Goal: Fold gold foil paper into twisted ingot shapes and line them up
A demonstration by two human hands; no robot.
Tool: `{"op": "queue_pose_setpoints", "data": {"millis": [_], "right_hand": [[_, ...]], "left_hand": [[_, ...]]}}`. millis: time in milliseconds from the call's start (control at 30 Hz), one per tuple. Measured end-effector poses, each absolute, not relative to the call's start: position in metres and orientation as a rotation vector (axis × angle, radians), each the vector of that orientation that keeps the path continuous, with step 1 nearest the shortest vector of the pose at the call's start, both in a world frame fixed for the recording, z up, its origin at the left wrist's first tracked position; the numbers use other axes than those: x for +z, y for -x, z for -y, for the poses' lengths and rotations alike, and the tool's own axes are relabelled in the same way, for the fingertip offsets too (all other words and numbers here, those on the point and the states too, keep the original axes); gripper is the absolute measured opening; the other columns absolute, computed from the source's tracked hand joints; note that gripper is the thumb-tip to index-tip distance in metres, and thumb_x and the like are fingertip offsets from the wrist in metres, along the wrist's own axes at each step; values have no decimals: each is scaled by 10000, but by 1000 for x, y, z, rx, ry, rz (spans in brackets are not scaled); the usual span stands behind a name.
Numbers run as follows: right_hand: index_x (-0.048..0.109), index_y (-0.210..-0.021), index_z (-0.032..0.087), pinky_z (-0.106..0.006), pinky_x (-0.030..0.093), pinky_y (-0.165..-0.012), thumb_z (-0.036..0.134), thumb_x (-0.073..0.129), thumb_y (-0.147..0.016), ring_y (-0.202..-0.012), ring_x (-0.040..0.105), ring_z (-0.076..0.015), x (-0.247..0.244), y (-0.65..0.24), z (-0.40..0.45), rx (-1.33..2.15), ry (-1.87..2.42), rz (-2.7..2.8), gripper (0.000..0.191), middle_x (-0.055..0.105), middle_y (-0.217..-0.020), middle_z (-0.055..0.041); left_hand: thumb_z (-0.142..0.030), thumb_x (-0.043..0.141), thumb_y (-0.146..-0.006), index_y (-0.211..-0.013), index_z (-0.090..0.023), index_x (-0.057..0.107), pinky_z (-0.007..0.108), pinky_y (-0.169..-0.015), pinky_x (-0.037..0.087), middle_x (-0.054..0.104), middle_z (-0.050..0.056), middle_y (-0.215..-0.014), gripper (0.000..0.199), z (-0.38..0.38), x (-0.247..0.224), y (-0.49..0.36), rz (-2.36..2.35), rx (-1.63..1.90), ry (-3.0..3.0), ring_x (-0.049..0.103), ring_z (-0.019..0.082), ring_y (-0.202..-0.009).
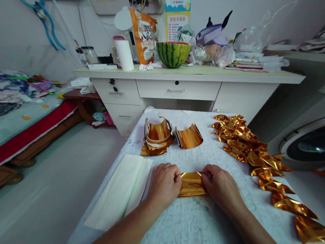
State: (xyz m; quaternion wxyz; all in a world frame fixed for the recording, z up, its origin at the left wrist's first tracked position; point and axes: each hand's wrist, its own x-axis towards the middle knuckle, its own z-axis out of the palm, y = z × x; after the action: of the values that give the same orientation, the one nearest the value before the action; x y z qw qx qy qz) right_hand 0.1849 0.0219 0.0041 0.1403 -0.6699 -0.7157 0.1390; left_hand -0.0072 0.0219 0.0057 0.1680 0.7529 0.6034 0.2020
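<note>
A flat piece of shiny gold foil point(192, 184) lies on the cloth-covered table in front of me. My left hand point(165, 181) pinches its left end, and my right hand point(220, 183) grips the right end. To the left of my left hand lie folded white sheets point(118, 190). Beyond my hands stands a stack of curled gold foil sheets point(158, 135), with another curled foil piece point(190, 136) beside it. Along the right side runs a row of several twisted gold foil pieces point(235, 149), the closest one point(312, 230) near the table's right edge.
Behind the table is a white desk point(179, 90) bearing a cut watermelon half point(172, 54), an orange pouch point(143, 37) and a white paper roll point(124, 55). A washing machine point(314, 139) stands at the right. At the left is a bed point(22, 125).
</note>
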Motion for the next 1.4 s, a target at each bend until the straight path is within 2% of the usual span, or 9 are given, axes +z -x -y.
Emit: {"op": "queue_pose_setpoints", "data": {"millis": [300,400,500,633,733,933,1100,1300,1400], "right_hand": [[620,-746,203,-264,311,-580,260,509,-838,-622,550,-163,1,-184,-24,407,1968,2018,154,653,-720,-40],[603,-738,207,-267,306,-578,248,508,-835,-620,545,-166,1,-184,-24,420,1979,2016,142,644,-719,-38],[567,-759,210,-266,304,-574,233,505,-834,-633,548,-169,2,-183,-23,444,2014,2005,101,630,-741,-34],[520,-891,204,-258,330,-590,224,538,-824,-661,553,-163,3,-183,-21,409,2005,1942,72,606,-819,-29],[533,-869,208,-260,349,-620,191,511,-842,-708,557,-162,5,-183,-21,408,1929,2009,38,583,-862,-28],[614,-813,221,-256,378,-689,126,416,-882,-811,569,-161,7,-185,-22,529,1746,2190,231,588,-862,-20],[626,-843,207,-265,403,-726,136,452,-869,-817,567,-168,11,-183,-20,502,1752,2240,189,579,-876,-31],[610,-859,195,-309,420,-729,206,553,-843,-834,552,-210,17,-178,-14,443,1773,2308,61,578,-902,-58],[602,-909,192,-340,424,-746,274,606,-826,-845,544,-230,15,-178,-10,352,1748,2340,116,577,-928,-72]], "left_hand": [[-126,584,-773,-680,-194,558,297,-694,331,611,21,-740,118,-21,4,7,-1749,542,-2177,556,193,-760],[-128,595,-774,-787,-202,574,310,-731,350,614,22,-803,78,-20,2,7,-1745,582,-2157,558,209,-820],[-106,619,-756,-925,-211,593,332,-807,367,607,33,-942,200,-21,2,8,-1705,696,-2142,536,226,-944],[-52,581,-781,-808,-234,678,331,-823,365,617,19,-911,208,-25,3,10,-1504,698,-2191,508,214,-935],[-58,544,-825,-776,-248,723,327,-808,371,640,19,-843,266,-27,2,11,-1356,654,-2215,505,207,-891],[-35,495,-830,-833,-223,714,318,-812,384,645,20,-879,289,-28,3,13,-1330,576,-2237,539,188,-883],[-195,621,-819,-871,-229,655,332,-830,389,610,10,-950,71,-24,7,14,-1344,521,-2271,530,208,-955],[-293,700,-778,-943,-234,598,364,-865,381,576,5,-1012,202,-18,10,15,-1349,464,-2287,503,221,-975],[-327,723,-763,-974,-237,573,371,-881,379,557,3,-1045,274,-15,11,17,-1332,440,-2292,487,222,-989]]}}
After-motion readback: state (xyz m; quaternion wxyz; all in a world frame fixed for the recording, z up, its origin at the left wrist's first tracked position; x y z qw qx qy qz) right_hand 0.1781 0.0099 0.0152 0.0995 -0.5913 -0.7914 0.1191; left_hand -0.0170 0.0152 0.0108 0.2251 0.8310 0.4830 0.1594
